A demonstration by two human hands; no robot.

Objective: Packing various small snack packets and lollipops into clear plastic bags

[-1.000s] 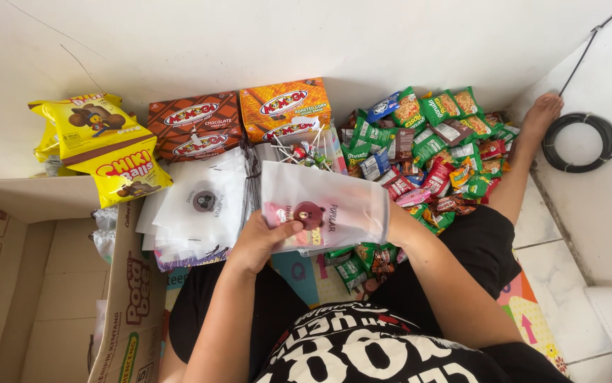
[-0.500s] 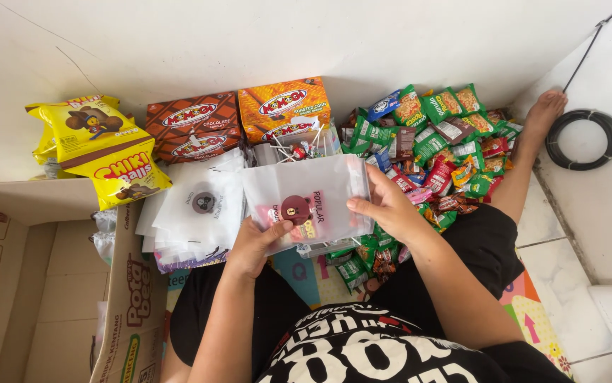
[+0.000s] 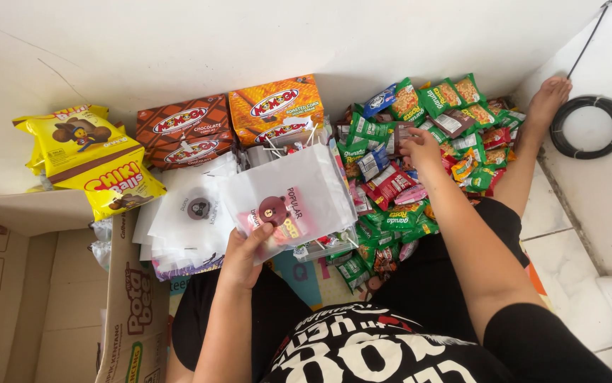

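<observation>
Frosted plastic pouch (image 3: 288, 195) with a small brown bear print sits in the left hand (image 3: 243, 257), thumb on its front and fingers behind, pinching its lower corner so it tilts above the person's lap. Below it, near the knees, part of a colourful play mat (image 3: 299, 273) shows, and a cardboard box (image 3: 50, 312) stands open at the left edge of the floor. Just left of the pouch lies a stack of matching white pouches (image 3: 189, 216), partly under it. Farther out, the right hand (image 3: 423, 149) reaches with fingers curled loosely down onto a heap of small snack packets (image 3: 426, 142), green, red and brown, touching the ones on top; whether it grips one I cannot tell. Behind the pouch, a bundle of lollipops (image 3: 291, 142) pokes up. Against the wall stand a brown snack box (image 3: 185, 128) and an orange snack box (image 3: 275, 110) side by side, with yellow chip bags (image 3: 86, 156) at their left. A coiled black cable (image 3: 593, 128) lies by the bare foot (image 3: 550, 96) at the far right.
</observation>
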